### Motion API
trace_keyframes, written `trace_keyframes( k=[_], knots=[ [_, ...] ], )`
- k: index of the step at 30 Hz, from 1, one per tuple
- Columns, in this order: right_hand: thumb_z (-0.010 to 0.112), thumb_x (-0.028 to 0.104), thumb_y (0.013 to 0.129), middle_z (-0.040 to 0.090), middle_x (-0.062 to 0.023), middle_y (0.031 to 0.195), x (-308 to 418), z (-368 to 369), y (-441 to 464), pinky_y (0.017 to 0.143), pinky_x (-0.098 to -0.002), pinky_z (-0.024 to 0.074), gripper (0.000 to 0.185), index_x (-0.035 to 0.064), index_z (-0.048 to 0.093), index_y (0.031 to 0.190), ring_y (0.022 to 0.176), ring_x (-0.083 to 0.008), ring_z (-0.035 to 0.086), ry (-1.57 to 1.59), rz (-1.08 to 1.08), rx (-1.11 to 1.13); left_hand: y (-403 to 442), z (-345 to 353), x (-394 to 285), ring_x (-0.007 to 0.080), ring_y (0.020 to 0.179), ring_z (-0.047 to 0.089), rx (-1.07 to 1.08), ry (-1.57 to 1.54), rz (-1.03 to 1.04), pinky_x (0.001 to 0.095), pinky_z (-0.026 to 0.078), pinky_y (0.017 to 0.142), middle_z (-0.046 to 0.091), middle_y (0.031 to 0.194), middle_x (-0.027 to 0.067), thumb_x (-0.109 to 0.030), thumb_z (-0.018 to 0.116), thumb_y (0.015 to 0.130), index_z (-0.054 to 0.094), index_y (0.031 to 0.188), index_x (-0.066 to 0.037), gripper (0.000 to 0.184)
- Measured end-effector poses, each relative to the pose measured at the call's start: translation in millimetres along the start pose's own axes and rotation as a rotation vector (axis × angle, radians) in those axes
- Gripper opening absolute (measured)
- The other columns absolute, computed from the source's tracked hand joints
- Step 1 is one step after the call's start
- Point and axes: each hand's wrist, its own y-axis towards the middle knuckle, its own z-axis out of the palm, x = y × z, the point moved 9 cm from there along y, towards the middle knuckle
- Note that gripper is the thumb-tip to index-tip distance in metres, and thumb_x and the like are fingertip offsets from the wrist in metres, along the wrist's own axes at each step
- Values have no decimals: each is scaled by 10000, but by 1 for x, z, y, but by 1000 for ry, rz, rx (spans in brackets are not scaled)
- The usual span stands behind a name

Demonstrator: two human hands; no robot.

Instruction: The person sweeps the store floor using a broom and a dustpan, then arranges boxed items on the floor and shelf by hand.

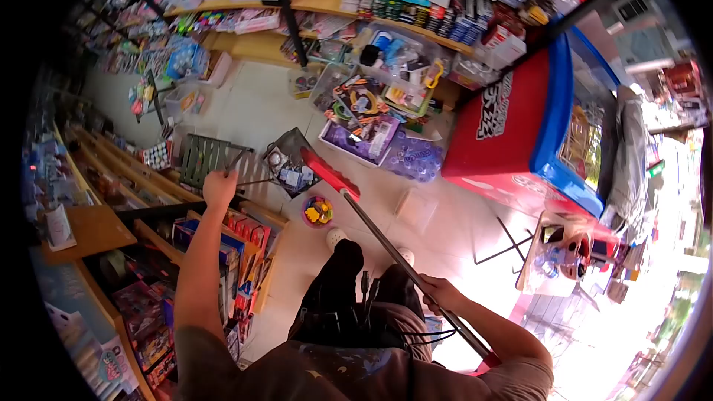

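Note:
My right hand (pixel 440 293) is wrapped round the metal pole of a broom (pixel 382 239). Its long red head (pixel 330 174) rests near the floor ahead of my feet, its bristles not distinguishable. My left hand (pixel 220 189) is stretched forward and closed at the near edge of a dark slatted folding stool (pixel 212 160), which has thin metal legs. Beside the red head lies a dark open bin (pixel 291 163) with small packets in it. A small round bowl (pixel 318 212) of yellow and purple pieces sits on the floor close to my left shoe.
Wooden shelves of boxed goods (pixel 241 252) stand at my left. Ahead are plastic tubs (pixel 401 59) and a purple bag (pixel 412 157). A red and blue chest (pixel 501 122) is at the right, near a small table (pixel 546 260). A clear lid (pixel 416 208) lies on the floor.

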Motion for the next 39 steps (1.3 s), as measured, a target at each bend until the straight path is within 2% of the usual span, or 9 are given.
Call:
trace_keyframes(
  k=[5,7,11,19,23,27,29,32,39],
  knots=[
    [398,276,896,390,-8,522,-57,-50,-70,326,-216,291,229,109,477,1031,361,-76,332,188,26,-47,-58,-34,-57,313,386,349,-139,61,195,427,305,430,363,420,146,-242,515,728,430,465,15,377],
    [400,233,891,416,-13,541,-110,-79,-80,324,-221,283,256,159,438,1134,364,-89,340,284,48,-27,-91,-49,-87,320,387,344,-234,53,344,425,307,431,354,420,146,-232,514,724,421,472,23,371],
    [402,232,890,429,-10,559,-174,-130,-129,333,-220,305,256,140,440,1126,386,-86,382,315,28,-81,-138,-61,-122,242,361,276,-113,61,339,401,253,415,303,406,116,-178,516,729,397,474,18,343],
    [389,263,892,424,-4,578,-307,-187,-184,361,-206,303,245,142,443,1099,413,-77,363,507,22,-140,-224,-62,-191,169,334,361,-60,-103,261,356,286,392,358,382,61,-162,505,759,382,457,-22,356],
    [388,244,889,410,-21,578,-354,-183,-183,365,-221,300,187,120,448,1016,410,-87,344,667,37,-164,-258,-44,-211,171,374,491,49,-104,319,308,368,402,466,391,93,-170,506,719,502,485,24,304],
    [395,250,888,411,-32,584,-383,-167,-171,365,-228,303,248,142,452,1104,407,-99,350,794,-18,-259,-293,-1,-225,151,395,517,246,-176,379,287,384,409,501,418,94,-165,510,699,522,512,39,276],
    [402,251,879,417,-34,577,-395,-143,-164,355,-233,319,162,145,465,984,409,-116,370,961,-64,-155,-319,19,-244,175,392,490,354,-172,453,316,361,407,477,430,98,-140,508,686,507,500,37,257],
    [409,282,880,424,-32,570,-409,-114,-171,357,-228,326,154,158,464,953,410,-108,373,1058,-71,-251,-351,55,-274,246,398,350,467,-41,770,377,272,416,318,459,117,-111,501,666,412,472,36,260],
    [450,261,867,429,-34,576,-475,-45,-193,370,-223,330,143,150,457,956,422,-101,381,1274,-115,-406,-437,108,-372,281,451,405,607,60,1212,386,323,442,401,500,132,-167,534,661,466,505,24,256]
  ],
)
